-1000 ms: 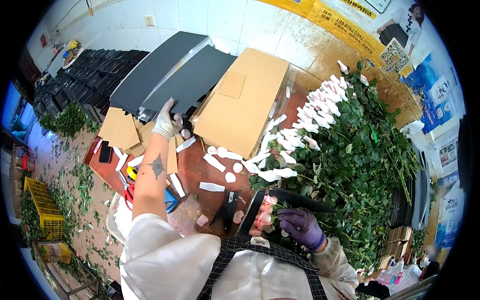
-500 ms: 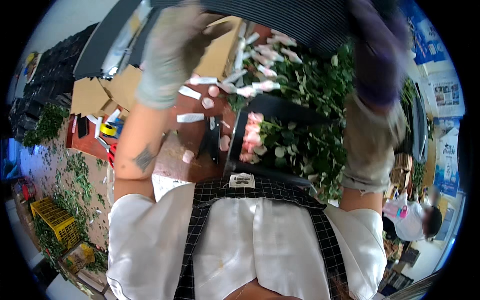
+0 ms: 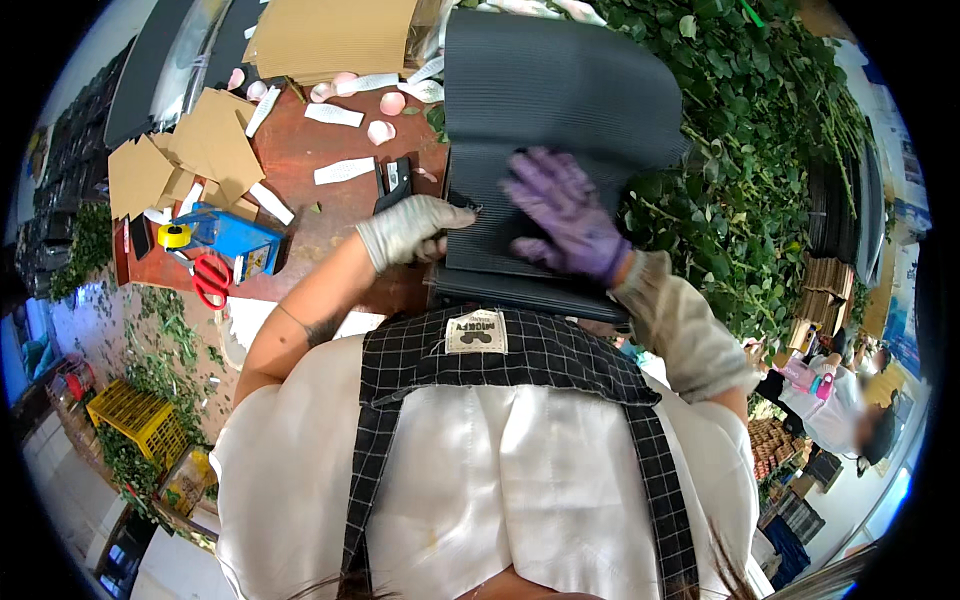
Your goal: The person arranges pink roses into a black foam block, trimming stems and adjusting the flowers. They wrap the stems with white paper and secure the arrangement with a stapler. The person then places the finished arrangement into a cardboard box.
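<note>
My left hand (image 3: 415, 230), in a pale grey glove, is closed at the left edge of a black corrugated sheet (image 3: 560, 90), with the thumb on top of it. My right hand (image 3: 567, 212), in a purple glove, lies over the middle of the sheet with its fingers spread. The sheet is folded over and covers the pink roses; their leafy stems (image 3: 690, 225) stick out to the right. Just beyond my left hand, a black tool (image 3: 393, 183) lies on the table, partly hidden by that hand; its kind is unclear.
Loose petals (image 3: 381, 132) and white paper strips (image 3: 345, 171) dot the red-brown table (image 3: 300, 240). To the left are red-handled scissors (image 3: 211, 280), a blue tape dispenser (image 3: 235, 240) and cardboard pieces (image 3: 215, 140). More greenery (image 3: 740, 90) is heaped at the far right.
Both hands have come down and closer together from their raised positions. The black sheet has come down with them, hiding the rose heads that showed before. My left hand now grips its edge.
</note>
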Demonstrator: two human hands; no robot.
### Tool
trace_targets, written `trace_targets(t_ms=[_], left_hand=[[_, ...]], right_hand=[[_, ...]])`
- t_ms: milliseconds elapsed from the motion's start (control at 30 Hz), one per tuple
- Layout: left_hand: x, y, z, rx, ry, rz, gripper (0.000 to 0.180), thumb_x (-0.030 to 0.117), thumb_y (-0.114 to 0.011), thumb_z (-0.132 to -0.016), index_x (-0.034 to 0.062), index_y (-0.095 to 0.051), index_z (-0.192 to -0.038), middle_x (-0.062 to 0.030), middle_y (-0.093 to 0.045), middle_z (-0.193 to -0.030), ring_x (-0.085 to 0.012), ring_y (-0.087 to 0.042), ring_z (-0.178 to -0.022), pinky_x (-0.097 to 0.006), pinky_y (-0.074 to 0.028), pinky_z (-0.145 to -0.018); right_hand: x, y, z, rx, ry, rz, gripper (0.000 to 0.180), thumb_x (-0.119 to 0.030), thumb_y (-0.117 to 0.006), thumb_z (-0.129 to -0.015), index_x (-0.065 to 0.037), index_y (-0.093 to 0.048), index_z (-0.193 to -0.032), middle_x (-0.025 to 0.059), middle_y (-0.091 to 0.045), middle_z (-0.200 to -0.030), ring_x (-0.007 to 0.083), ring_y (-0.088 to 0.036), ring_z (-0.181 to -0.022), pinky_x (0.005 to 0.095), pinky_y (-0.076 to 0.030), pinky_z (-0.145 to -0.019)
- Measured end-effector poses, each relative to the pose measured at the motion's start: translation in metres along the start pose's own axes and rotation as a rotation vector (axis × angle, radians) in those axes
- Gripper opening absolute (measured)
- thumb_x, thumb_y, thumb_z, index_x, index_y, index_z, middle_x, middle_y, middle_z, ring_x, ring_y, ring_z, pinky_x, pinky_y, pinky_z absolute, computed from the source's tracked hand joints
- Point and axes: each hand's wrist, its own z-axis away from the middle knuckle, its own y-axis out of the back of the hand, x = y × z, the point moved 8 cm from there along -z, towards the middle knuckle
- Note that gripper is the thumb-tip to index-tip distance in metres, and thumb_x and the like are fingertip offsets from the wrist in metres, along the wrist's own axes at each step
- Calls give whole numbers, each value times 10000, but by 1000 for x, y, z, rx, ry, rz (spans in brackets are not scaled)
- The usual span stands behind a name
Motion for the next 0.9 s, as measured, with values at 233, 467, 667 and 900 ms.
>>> trace_targets(t_ms=[233,467,667,900], left_hand=[[1,12,5,182,-56,-459,356,374,-661,-845,29,-574,-865,-41,-499,-564,-103,-434,-435,-254,-341,-388],[66,22,54,915,-992,-442,719,219,-777,-731,-40,-394,-1282,-170,-498,-1086,-207,-525,-1018,-341,-447,-860],[123,-10,24,1234,-1096,-861,1035,324,-824,-660,-44,-193,-1394,-243,-337,-1328,-325,-331,-1262,-402,-261,-1070],[49,32,50,863,-456,-503,775,447,-777,-701,-72,-478,-1193,-181,-555,-1017,-237,-562,-868,-329,-453,-801]], right_hand=[[12,-71,6,-250,-96,-27,661,-559,-481,-866,-161,-411,-1390,125,-262,-1498,303,-197,-1401,466,-95,-1143],[15,-78,12,-265,-148,-44,683,-569,-486,-854,-166,-401,-1398,143,-257,-1497,311,-183,-1405,490,-88,-1140],[14,-73,10,-296,-172,15,693,-554,-494,-856,-144,-387,-1404,163,-250,-1496,330,-171,-1406,488,-78,-1141],[13,-68,7,-249,-161,-2,675,-507,-549,-841,-155,-388,-1394,154,-254,-1486,329,-182,-1394,480,-100,-1142]])
